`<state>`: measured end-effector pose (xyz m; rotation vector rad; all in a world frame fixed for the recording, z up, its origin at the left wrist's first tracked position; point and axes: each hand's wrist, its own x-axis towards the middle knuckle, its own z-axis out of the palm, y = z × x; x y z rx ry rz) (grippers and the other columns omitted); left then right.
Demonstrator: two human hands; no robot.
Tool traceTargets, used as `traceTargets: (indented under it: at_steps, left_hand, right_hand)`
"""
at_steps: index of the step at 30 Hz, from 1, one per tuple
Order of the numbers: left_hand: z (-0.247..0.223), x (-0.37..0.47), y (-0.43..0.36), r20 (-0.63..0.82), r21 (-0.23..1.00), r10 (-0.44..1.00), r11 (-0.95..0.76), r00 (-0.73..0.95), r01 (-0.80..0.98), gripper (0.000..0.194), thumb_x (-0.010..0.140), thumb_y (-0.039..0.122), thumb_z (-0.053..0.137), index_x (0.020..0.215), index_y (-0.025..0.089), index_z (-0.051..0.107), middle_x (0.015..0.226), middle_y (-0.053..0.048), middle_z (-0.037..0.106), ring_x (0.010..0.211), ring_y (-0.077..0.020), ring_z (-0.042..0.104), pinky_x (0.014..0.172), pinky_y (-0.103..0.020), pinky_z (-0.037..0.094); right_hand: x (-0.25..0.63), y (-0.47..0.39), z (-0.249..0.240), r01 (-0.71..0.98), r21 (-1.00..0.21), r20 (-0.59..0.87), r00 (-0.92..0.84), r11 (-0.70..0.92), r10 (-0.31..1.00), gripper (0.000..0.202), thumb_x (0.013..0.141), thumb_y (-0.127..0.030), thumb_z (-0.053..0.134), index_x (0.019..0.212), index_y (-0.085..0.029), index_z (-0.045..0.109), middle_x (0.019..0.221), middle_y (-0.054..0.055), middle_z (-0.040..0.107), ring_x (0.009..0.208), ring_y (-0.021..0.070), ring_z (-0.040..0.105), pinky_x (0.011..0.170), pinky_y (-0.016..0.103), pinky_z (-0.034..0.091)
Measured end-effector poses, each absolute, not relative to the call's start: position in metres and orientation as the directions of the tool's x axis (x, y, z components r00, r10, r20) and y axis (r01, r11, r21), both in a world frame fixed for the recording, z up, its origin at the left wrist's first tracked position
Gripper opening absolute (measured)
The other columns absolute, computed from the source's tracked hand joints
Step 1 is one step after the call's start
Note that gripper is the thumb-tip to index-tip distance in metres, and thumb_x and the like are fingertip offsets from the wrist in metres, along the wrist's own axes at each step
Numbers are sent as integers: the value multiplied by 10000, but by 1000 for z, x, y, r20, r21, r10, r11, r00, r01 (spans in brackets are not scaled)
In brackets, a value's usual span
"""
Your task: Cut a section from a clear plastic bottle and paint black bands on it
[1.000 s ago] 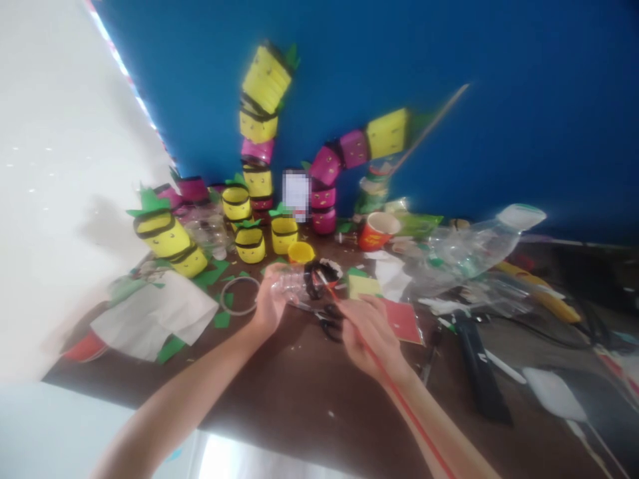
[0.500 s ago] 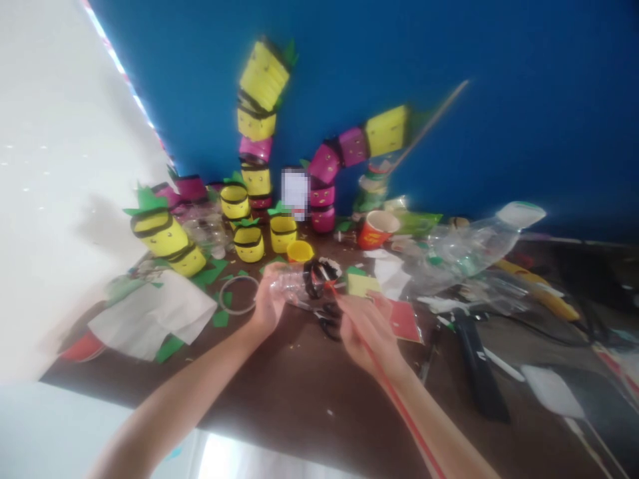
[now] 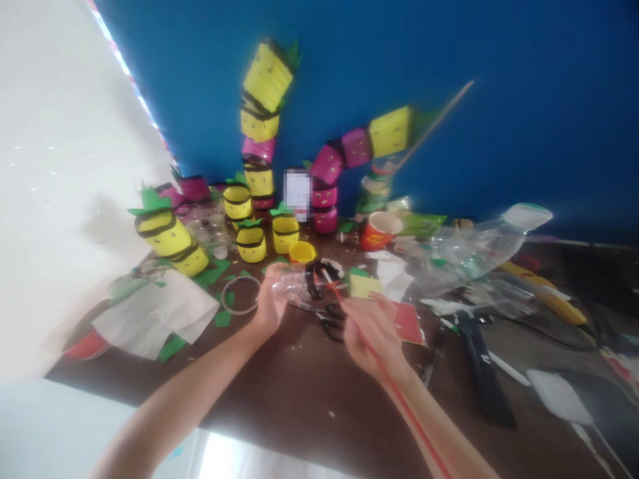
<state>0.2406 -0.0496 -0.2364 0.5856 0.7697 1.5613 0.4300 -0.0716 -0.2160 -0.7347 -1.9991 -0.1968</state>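
My left hand (image 3: 271,301) is closed around a clear plastic bottle piece (image 3: 293,283), tilted on its side with its black-edged rim (image 3: 314,279) facing right. In my right hand (image 3: 374,332) is a long, thin red paintbrush (image 3: 409,418), its handle running back along the forearm. The brush tip meets the black rim; its bristles are too blurred to make out. Scissors (image 3: 332,322) with black handles lie on the table below the bottle piece. A small yellow cup (image 3: 302,252) stands just behind it.
Yellow pots with faces (image 3: 251,245) stand at the back left. Stacked pot columns (image 3: 258,150) rise against the blue wall. A red paper cup (image 3: 381,230), clear bottles (image 3: 469,249) and a black tool (image 3: 483,372) are on the right. White paper (image 3: 157,313) and a ring (image 3: 241,295) lie left.
The whole view has shifted slightly, so things appear a little further right. Both hands keep their holds, with the brush tip still at the black rim.
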Motion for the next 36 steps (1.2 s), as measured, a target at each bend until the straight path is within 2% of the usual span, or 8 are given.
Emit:
traceTargets:
  at_steps: [12,17,24,31,36]
  left_hand:
    - [-237,240,-50,-79,765,985,-39,-153,-642,346,680,406,608,957,225,508,829,-15,648,655,-163,612,504,-238,442]
    - [-238,240,-50,-63,765,987,-48,-149,-642,346,689,401,601,971,226,503,857,-22,648,674,-168,614,520,-249,458]
    - [-238,237,-50,-55,769,988,-50,-144,-637,352,671,322,594,998,217,517,866,-28,637,727,-175,612,546,-245,452]
    - [-236,238,-52,-13,785,990,-79,-143,-614,374,653,294,595,1010,209,524,874,-39,623,769,-177,601,563,-236,452]
    - [-236,238,-53,-12,800,989,-79,-148,-595,383,632,289,600,999,204,526,861,-27,614,734,-156,580,552,-227,449]
  right_hand:
    - [429,-76,-211,574,-200,812,-356,794,462,271,766,-23,513,954,-211,562,787,28,687,724,167,669,937,449,416]
    - [429,-77,-211,588,-201,807,-354,783,473,277,772,-21,512,974,-206,555,804,38,688,735,169,667,929,457,425]
    - [432,-79,-214,543,-210,863,-286,813,415,289,757,-29,516,962,-228,555,764,18,676,702,175,656,893,473,441]
    - [427,-80,-210,568,-223,802,-355,792,480,239,757,-15,511,903,-201,537,734,15,657,669,150,635,946,479,406]
    - [428,-82,-211,544,-253,827,-308,800,471,214,760,-30,507,884,-203,535,736,12,644,654,145,620,930,477,413]
